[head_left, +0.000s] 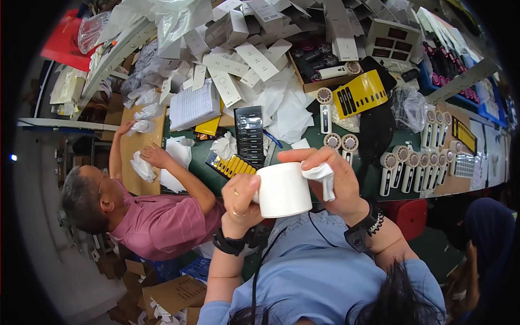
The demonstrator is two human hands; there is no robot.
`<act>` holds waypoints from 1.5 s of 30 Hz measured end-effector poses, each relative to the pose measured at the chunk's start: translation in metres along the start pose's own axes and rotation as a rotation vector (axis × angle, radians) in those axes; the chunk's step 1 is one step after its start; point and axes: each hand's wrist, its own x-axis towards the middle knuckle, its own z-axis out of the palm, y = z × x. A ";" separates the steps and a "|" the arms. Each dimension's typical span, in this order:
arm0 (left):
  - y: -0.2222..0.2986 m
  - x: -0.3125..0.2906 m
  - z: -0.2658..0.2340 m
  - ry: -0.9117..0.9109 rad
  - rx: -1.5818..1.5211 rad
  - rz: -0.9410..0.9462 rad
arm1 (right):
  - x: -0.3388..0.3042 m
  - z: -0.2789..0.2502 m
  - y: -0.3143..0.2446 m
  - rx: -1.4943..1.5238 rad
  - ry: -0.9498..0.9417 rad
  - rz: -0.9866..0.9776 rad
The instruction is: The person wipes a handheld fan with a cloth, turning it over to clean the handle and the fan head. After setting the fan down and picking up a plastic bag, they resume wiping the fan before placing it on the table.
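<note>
A wide white roll (pixel 285 189), like a roll of labels or tape, is held up in front of my chest. My left hand (pixel 241 197) grips its left end, fingers curled and partly hidden behind it. On the other side my right hand (pixel 340 181) has a crumpled white tissue (pixel 323 176) between its fingers, and its fingertips reach the roll's upper right edge. Beyond the roll, on the green table, lie a black strip sheet (pixel 249 135) and a yellow-and-black sheet of strips (pixel 234 165).
Several white handheld devices with round heads (pixel 414 162) stand at the right. White boxes (pixel 233 70) pile up at the back. A yellow sheet (pixel 362 93) leans behind. To my left a co-worker (pixel 157 216) in a pink shirt handles white wrapping at a wooden board (pixel 142 173). A red stool (pixel 407 216) stands right.
</note>
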 end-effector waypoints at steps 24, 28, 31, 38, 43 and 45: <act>0.017 0.024 0.004 -0.516 0.099 -0.235 | 0.015 -0.039 0.007 -0.430 -0.041 0.382; 0.017 0.035 0.009 -0.550 -0.110 -0.467 | 0.010 -0.047 0.000 0.010 0.191 0.366; 0.019 0.036 0.009 -0.488 -0.423 -0.663 | 0.004 -0.041 -0.006 0.155 0.257 0.211; 0.007 0.024 0.018 -0.239 -0.801 -0.537 | -0.001 -0.020 -0.021 -0.170 0.042 -0.072; 0.003 0.019 0.017 -0.220 -0.835 -0.515 | 0.004 -0.013 -0.022 -0.411 -0.067 -0.159; 0.003 0.021 0.017 -0.194 -0.811 -0.507 | 0.007 -0.013 -0.024 -0.525 -0.111 -0.185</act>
